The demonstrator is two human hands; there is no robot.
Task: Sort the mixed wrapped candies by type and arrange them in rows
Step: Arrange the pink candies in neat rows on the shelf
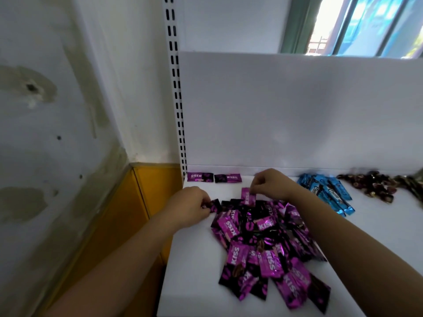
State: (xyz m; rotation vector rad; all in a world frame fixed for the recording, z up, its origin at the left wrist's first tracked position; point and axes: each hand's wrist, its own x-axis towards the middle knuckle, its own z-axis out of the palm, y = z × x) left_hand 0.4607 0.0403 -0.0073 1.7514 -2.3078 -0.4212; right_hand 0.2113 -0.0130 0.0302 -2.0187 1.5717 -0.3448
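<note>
Purple KISS pile point(270, 248) centre frame on white shelf point(194, 282), left hand point(192, 205) fingers curled, pinching 1 dark candy point(215, 205) at pile's upper-left edge, right hand point(272, 184) fingertips pinching 1 upright candy point(248, 196) above pile top, 2 rowed candies point(200, 176) behind, blue sticks point(329, 195) and brown sweets point(375, 185) right.

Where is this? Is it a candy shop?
Probably a shop, not certain: a white display shelf stands beside a slotted metal upright, and purple KISS candies and blue candy packs lie grouped on it.
</note>
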